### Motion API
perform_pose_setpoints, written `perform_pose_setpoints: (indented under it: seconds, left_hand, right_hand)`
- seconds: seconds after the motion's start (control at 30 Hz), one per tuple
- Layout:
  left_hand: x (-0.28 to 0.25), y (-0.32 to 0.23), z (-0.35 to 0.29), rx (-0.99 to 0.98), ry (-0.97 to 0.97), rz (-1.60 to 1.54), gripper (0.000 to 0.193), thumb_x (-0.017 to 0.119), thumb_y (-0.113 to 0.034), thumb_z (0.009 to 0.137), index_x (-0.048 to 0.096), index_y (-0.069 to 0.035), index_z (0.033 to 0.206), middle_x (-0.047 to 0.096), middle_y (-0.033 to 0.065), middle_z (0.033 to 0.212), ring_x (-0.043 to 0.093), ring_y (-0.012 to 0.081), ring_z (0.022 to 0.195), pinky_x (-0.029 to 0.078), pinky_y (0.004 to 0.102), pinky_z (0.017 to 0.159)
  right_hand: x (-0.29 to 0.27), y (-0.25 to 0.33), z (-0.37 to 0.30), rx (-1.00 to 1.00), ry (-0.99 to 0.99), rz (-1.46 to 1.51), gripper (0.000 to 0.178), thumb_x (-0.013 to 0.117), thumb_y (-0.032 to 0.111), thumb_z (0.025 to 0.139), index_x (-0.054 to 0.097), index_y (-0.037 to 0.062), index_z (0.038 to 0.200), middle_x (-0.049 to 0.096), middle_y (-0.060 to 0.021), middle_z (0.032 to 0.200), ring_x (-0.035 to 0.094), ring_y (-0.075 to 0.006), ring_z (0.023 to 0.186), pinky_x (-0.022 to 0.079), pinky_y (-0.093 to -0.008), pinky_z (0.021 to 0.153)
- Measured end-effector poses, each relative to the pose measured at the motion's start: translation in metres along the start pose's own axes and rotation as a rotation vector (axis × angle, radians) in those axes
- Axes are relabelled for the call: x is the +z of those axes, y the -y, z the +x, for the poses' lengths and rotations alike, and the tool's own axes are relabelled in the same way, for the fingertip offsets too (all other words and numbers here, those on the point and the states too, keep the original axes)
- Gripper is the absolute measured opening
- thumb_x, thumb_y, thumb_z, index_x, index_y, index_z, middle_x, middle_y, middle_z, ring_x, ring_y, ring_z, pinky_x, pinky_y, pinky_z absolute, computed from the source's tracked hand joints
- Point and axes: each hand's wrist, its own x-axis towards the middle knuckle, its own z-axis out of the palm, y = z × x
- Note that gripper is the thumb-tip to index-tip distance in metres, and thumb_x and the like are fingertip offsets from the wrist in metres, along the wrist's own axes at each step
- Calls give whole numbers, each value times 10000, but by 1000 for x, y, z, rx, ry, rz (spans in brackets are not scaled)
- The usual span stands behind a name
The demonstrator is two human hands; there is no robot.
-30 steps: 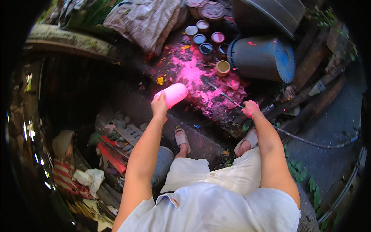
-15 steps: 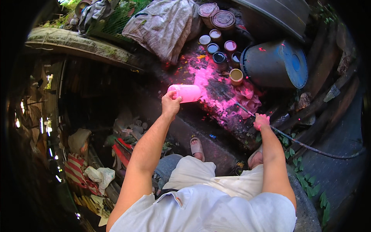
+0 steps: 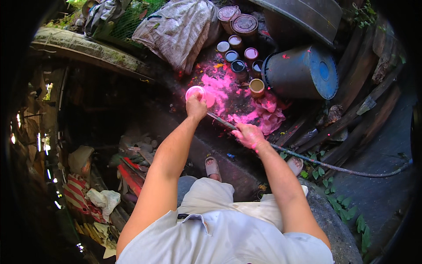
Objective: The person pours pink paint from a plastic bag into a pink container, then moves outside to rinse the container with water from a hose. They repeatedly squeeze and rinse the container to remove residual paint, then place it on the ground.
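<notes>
My left hand (image 3: 196, 107) grips a pink plastic cup (image 3: 196, 93), held out over a dark ledge (image 3: 237, 99) splashed with pink paint. My right hand (image 3: 249, 134), stained pink, is closed around a long thin stick (image 3: 307, 157) that runs from the ledge off to the lower right. Just past the cup stand several small paint tins (image 3: 239, 66) with coloured contents, and a crumpled pink rag (image 3: 269, 113) lies beside the stick. My sandalled foot (image 3: 212, 167) rests on the step below.
A blue barrel (image 3: 303, 72) lies on its side at the right of the tins. A grey sack (image 3: 180, 31) leans behind the ledge. Planks (image 3: 351, 114) are stacked at the right. Rags and clutter (image 3: 101, 193) fill the dark pit at lower left.
My left hand has carried the pink cup up and away from me toward the paint tins. My right hand has moved up along the stick closer to the pink-stained ledge.
</notes>
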Motion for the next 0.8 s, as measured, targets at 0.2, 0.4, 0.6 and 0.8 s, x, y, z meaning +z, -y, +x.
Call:
perform_pose_setpoints:
  seconds: [0.2,0.4,0.6,0.8]
  left_hand:
    - [-11,-19,20,3,120,66,348,803,-333,892,748,-27,1048,766,258,1015,751,425,985,573,503,891]
    - [33,-38,12,-11,161,-395,179,812,-130,921,728,-12,1026,761,111,919,730,217,891,570,392,822]
    - [58,-50,23,-210,289,-537,110,781,-147,969,706,-67,959,703,27,859,647,131,762,550,322,715]
    - [52,-73,29,-309,265,-702,192,789,-94,971,623,-103,875,686,20,867,647,127,766,569,313,709]
  right_hand:
    - [4,52,-20,-128,-507,9,366,618,322,1059,654,151,1382,760,-204,1163,759,-428,922,617,-543,796]
    - [-22,54,-34,63,-348,-91,454,610,348,1070,592,233,1509,791,-179,1003,776,-414,827,622,-556,733]
    - [-20,34,-46,82,-204,-176,616,617,174,1025,473,297,1611,739,-186,966,748,-417,836,602,-565,736]
    - [-6,13,-35,32,-366,-137,383,628,129,983,614,122,1366,704,-172,1043,734,-410,924,598,-551,774]
